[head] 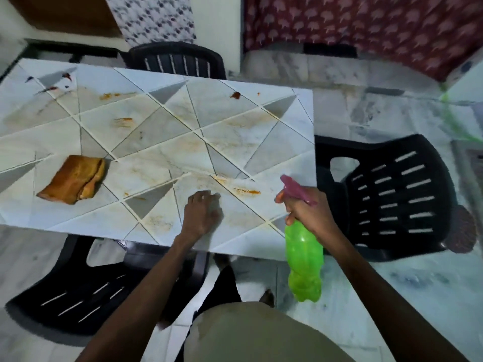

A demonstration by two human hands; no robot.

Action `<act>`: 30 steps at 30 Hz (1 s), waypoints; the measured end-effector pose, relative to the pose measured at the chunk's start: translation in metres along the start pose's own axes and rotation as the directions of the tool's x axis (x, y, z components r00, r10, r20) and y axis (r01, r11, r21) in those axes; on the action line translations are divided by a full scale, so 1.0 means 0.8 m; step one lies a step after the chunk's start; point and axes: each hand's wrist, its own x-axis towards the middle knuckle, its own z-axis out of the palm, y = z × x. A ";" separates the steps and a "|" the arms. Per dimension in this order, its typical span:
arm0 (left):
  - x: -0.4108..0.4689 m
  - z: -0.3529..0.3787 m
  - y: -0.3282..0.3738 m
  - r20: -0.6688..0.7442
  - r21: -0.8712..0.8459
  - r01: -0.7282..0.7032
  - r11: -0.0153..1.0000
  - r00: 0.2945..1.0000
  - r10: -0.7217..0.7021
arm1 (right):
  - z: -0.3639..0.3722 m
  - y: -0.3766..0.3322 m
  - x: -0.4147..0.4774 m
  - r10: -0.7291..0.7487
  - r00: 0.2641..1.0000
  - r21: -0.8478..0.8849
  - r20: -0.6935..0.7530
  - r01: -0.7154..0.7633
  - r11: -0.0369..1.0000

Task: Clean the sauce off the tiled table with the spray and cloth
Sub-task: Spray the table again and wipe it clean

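Only the folded cloth [74,180] interrupts the tiled table [156,142].

Table [287,121]: 1, tiled.
Cloth [74,178]: 1, near the left edge.
Bottle [304,257]: 1, off the near right corner.
Chairs [392,194]: 3, at the far, right and near edges.
Hands: 2, the left hand [202,212] and the right hand [305,207].
Sauce marks [247,191]: at least 7; faint smears blur the count.

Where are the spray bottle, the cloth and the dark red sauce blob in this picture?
spray bottle [303,257]: head view, on its green body.
cloth [73,178]: head view, on the middle of its folded top.
dark red sauce blob [235,95]: head view, on the blob's middle.
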 end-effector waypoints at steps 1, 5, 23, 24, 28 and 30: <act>0.013 -0.011 -0.012 -0.015 -0.012 0.019 1.000 1.000 -0.019 | 0.014 -0.024 0.013 -0.041 0.999 0.035 0.019 0.040 0.999; 0.058 -0.059 -0.081 -0.116 -0.088 0.140 0.986 0.982 -0.149 | 0.093 -0.114 0.069 -0.267 0.955 0.179 0.132 0.242 0.954; 0.098 -0.205 -0.365 -0.238 -0.089 0.696 0.712 0.679 -0.694 | 0.486 -0.307 0.300 -0.595 0.674 0.184 0.438 0.581 0.793; 0.099 -0.204 -0.367 -0.231 -0.075 0.704 0.707 0.677 -0.699 | 0.504 -0.318 0.308 -0.604 0.662 0.189 0.444 0.590 0.785; 0.108 -0.201 -0.373 -0.217 0.021 0.745 0.667 0.654 -0.724 | 0.585 -0.358 0.343 -0.648 0.619 0.183 0.444 0.645 0.742; 0.111 -0.199 -0.372 -0.225 0.043 0.747 0.664 0.655 -0.722 | 0.622 -0.372 0.356 -0.670 0.609 0.188 0.424 0.665 0.723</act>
